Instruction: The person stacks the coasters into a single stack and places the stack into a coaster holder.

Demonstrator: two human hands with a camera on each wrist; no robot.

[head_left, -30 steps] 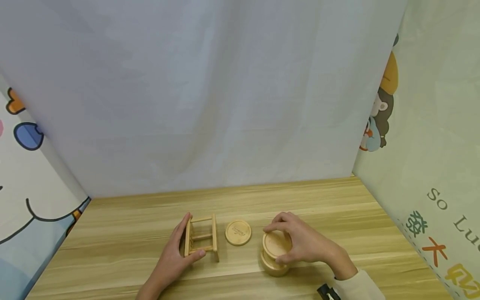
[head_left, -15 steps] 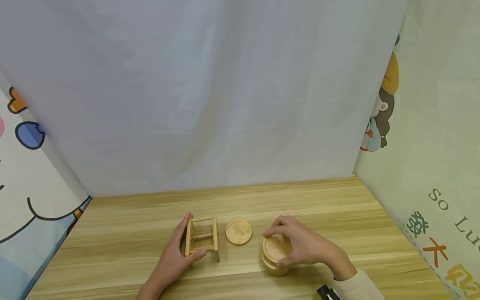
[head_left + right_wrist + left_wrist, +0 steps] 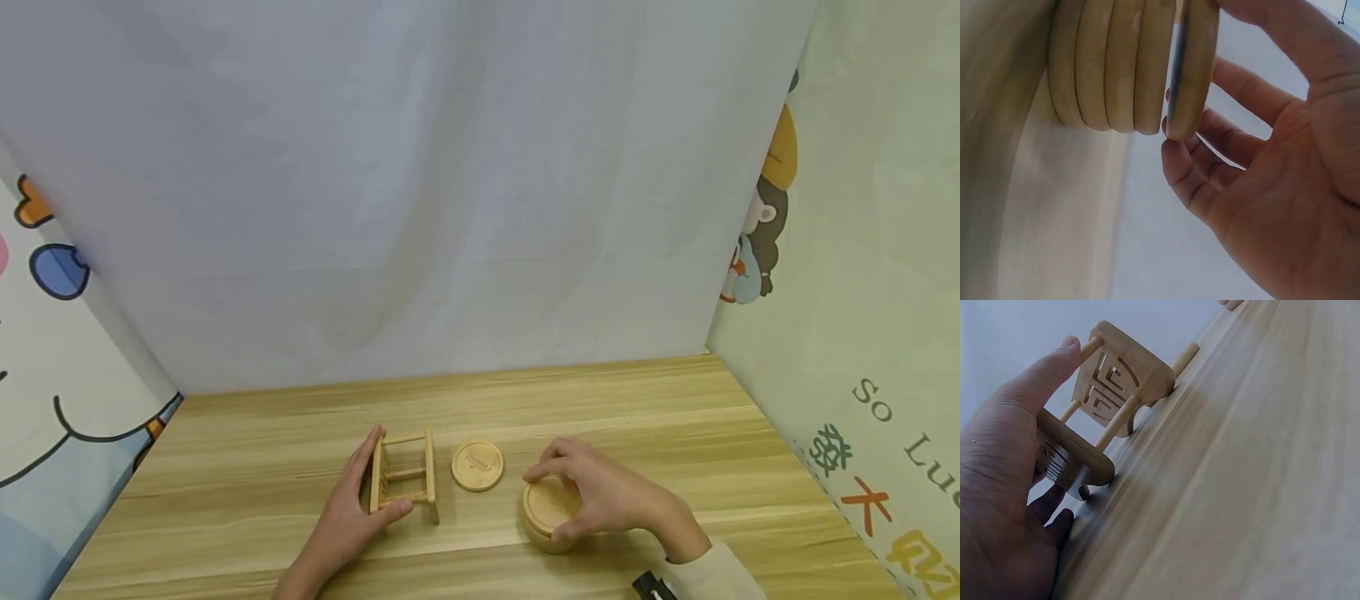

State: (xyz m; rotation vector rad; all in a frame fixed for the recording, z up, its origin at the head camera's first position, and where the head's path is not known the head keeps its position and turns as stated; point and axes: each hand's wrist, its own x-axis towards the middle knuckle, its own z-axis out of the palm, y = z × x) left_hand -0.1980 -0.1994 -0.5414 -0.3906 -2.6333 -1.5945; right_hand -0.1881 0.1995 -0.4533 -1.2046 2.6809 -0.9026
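Your left hand [image 3: 347, 498] grips the rack [image 3: 1119, 424] between thumb and fingers, nearer the table's [image 3: 675, 433] left edge. Your right hand [image 3: 609, 497], nearer the right edge, pinches the top disc [image 3: 551, 503] by its rim just above a stack of 4 [image 3: 1122, 69], a thin gap showing. A loose disc [image 3: 477, 467] lies between rack and stack.

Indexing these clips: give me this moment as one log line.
left hand: grips wooden rack | right hand: pinches coaster above coaster stack | other coaster: on table between rack and stack
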